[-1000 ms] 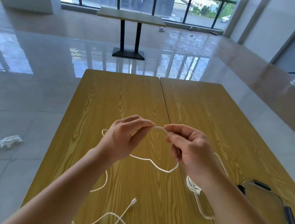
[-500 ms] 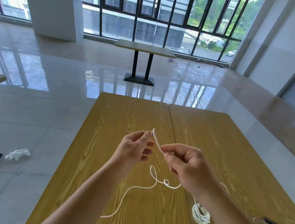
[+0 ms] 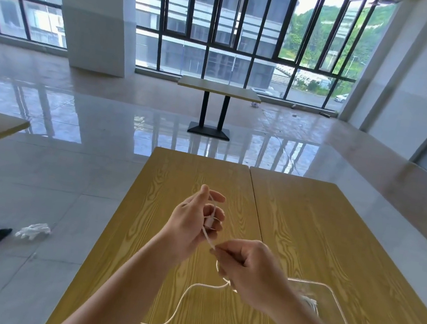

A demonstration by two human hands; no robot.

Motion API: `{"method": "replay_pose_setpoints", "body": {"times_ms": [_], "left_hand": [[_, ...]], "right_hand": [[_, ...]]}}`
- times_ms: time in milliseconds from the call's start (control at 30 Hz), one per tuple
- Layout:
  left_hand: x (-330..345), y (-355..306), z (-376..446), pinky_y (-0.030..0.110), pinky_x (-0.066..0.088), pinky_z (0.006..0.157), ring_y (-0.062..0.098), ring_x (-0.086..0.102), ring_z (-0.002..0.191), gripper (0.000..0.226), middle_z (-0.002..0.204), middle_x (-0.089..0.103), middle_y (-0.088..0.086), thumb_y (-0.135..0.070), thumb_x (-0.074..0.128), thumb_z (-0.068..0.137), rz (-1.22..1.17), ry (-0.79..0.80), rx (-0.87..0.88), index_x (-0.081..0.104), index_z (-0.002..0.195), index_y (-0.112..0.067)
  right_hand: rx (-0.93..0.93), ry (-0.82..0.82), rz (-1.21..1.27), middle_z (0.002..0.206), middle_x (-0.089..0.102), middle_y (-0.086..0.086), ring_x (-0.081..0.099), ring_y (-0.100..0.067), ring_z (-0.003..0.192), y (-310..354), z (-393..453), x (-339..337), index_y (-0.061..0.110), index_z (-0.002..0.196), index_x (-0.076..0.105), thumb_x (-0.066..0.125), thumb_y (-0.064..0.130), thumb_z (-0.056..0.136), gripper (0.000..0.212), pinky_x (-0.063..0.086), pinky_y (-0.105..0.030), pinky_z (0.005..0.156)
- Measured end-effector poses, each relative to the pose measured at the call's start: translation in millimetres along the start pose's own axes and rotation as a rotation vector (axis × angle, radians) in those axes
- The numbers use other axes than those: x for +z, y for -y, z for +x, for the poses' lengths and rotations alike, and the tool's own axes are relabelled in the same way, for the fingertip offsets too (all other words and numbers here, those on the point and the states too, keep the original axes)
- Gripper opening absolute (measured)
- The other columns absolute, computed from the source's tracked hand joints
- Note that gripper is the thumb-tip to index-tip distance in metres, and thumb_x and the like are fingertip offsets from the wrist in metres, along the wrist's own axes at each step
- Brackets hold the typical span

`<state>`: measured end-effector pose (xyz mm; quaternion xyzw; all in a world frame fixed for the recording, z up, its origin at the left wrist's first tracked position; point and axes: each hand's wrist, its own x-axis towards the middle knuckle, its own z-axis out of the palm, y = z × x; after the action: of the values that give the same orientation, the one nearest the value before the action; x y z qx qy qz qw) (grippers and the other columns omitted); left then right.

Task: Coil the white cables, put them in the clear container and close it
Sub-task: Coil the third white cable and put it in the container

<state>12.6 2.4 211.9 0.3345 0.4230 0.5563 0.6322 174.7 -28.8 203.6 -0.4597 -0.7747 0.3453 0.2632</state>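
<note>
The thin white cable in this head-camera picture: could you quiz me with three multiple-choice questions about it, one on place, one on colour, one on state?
1. Where is the clear plastic container?
A. on the floor
B. on the wooden table, near the right forearm
C. on the far table

2. What colour is the tabletop?
A. yellowish wood grain
B. black
C. white

3. How is the cable held?
A. lying untouched
B. in one hand only
C. between both hands

Answers:
1 B: the clear plastic container rests on the wooden table.
2 A: light wood grain shows.
3 C: the thin white cable runs from the left hand to the right hand, its fingers pinching it.
</note>
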Motion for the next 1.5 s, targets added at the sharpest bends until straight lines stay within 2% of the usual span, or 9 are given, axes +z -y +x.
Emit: {"method": "replay_pose_setpoints", "body": {"times_ms": [167, 300, 500, 633, 800, 1033, 1133, 1300, 1500], "left_hand": [[-19.4, -16.0, 7.2, 0.029, 0.042, 0.047, 0.018, 0.053, 0.052, 0.045, 0.065, 0.06, 0.008, -0.043, 0.038, 0.105, -0.071, -0.076, -0.069, 0.065, 0.098, -0.009], [-34.8, -27.5, 10.5, 0.029, 0.043, 0.047, 0.018, 0.054, 0.052, 0.043, 0.065, 0.062, 0.008, -0.043, 0.039, 0.104, -0.087, -0.065, -0.065, 0.066, 0.098, -0.011], [-31.4, -16.9, 4.8, 0.033, 0.046, 0.065, 0.018, 0.058, 0.065, 0.042, 0.07, 0.063, 0.006, -0.039, 0.034, 0.107, 0.21, 0.062, -0.066, 0.065, 0.107, -0.011], [-29.4, -9.5, 4.6, 0.037, 0.048, 0.076, 0.019, 0.061, 0.074, 0.039, 0.07, 0.063, 0.004, -0.035, 0.033, 0.108, 0.276, -0.01, 0.017, 0.064, 0.106, -0.011], [-29.3, 0.0, 6.5, 0.053, 0.05, 0.097, 0.027, 0.062, 0.087, 0.04, 0.074, 0.066, 0.004, -0.036, 0.034, 0.107, 0.269, -0.047, 0.07, 0.066, 0.106, -0.012], [-25.3, 5.0, 6.7, 0.039, 0.057, 0.079, 0.024, 0.069, 0.096, 0.038, 0.107, 0.074, 0.008, -0.038, 0.035, 0.106, 0.162, -0.073, 0.112, 0.068, 0.108, -0.018], [-23.5, 5.3, 4.1, 0.039, 0.054, 0.073, 0.023, 0.067, 0.09, 0.036, 0.105, 0.072, 0.009, -0.039, 0.034, 0.107, 0.158, -0.043, 0.154, 0.068, 0.11, -0.026], [-19.4, 7.8, 2.6, 0.032, 0.051, 0.055, 0.019, 0.062, 0.066, 0.051, 0.09, 0.063, 0.015, -0.052, 0.03, 0.104, 0.063, 0.027, 0.138, 0.068, 0.109, -0.017], [-24.1, 10.0, 5.4, 0.036, 0.041, 0.055, 0.019, 0.049, 0.06, 0.046, 0.08, 0.054, 0.01, -0.039, 0.031, 0.107, 0.029, -0.017, 0.185, 0.068, 0.098, -0.012]], "right_hand": [[0.188, 0.392, -0.024, 0.072, 0.07, 0.009, 0.055, -0.004, 0.056, -18.6, -1.6, -6.5, 0.031, 0.118, 0.07, 0.053, 0.027, 0.103, 0.024, 0.048, -0.02, 0.055], [0.359, 0.6, -0.169, 0.07, 0.07, 0.01, 0.059, -0.002, 0.055, -24.6, 6.3, -17.4, 0.029, 0.113, 0.071, 0.053, 0.027, 0.102, 0.022, 0.053, -0.021, 0.062], [0.397, 0.167, -0.29, 0.068, 0.07, 0.001, 0.058, -0.004, 0.043, -25.3, 34.3, -22.1, 0.017, 0.082, 0.073, 0.054, 0.02, 0.098, 0.025, 0.052, -0.02, 0.048], [0.35, -0.053, 0.055, 0.055, 0.067, 0.002, 0.055, -0.005, 0.039, -15.1, 37.7, -22.5, 0.016, 0.078, 0.073, 0.058, 0.02, 0.096, 0.023, 0.048, -0.022, 0.042], [0.222, -0.04, 0.465, 0.057, 0.064, -0.005, 0.05, -0.014, 0.043, 4.7, 33.8, -19.4, 0.017, 0.086, 0.077, 0.053, 0.012, 0.1, 0.028, 0.046, -0.027, 0.043], [0.093, 0.01, 0.625, 0.066, 0.065, -0.004, 0.053, -0.012, 0.05, 12.8, 31.0, -10.2, 0.042, 0.108, 0.076, 0.047, 0.007, 0.102, 0.046, 0.048, -0.026, 0.046], [0.058, -0.024, 0.593, 0.066, 0.068, -0.001, 0.054, -0.011, 0.05, 16.1, 30.7, -1.9, 0.046, 0.102, 0.077, 0.054, 0.007, 0.1, 0.045, 0.048, -0.025, 0.045], [0.037, -0.115, 0.53, 0.069, 0.073, -0.005, 0.055, -0.012, 0.045, 19.8, 34.3, 9.6, 0.024, 0.08, 0.078, 0.069, 0.017, 0.093, 0.017, 0.046, -0.025, 0.039], [0.01, -0.059, 0.45, 0.063, 0.065, 0.005, 0.047, -0.008, 0.046, 17.0, 29.4, 17.6, 0.046, 0.099, 0.078, 0.064, 0.035, 0.094, 0.018, 0.036, -0.021, 0.041]]}}
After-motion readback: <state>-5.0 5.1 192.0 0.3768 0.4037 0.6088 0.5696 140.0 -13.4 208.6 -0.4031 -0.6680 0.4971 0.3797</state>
